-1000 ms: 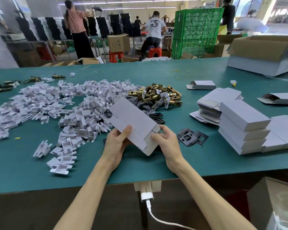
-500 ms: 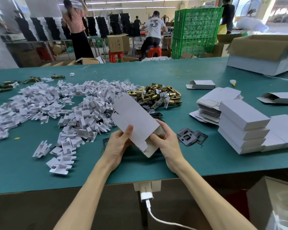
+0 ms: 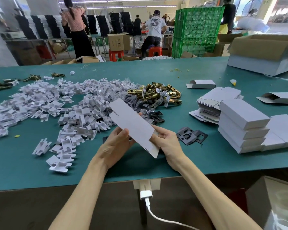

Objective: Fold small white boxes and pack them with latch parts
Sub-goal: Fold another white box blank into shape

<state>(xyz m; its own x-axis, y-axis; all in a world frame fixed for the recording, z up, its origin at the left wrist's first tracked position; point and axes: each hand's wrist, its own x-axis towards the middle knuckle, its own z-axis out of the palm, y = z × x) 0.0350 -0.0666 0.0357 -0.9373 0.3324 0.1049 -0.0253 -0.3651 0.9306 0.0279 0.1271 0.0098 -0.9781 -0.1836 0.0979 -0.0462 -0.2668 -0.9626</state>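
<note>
- Holding flat box blank (image 3: 133, 126) over the table (image 3: 140, 72), near its front edge, between both hands.
- Long axis runs diagonal: far-left to near-right.
- left hand (image 3: 114, 144) pinches the left edge; right hand (image 3: 167, 141) grips the near-right end, fingers curled under it.
- Versus earlier frames: blank tilted flatter, right thumb further in at the end flap.
- Judgement: box not yet opened.

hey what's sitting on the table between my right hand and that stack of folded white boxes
In the head view, a few dark metal strike plates lie on the green table between your right hand and the stack of folded boxes.
</note>
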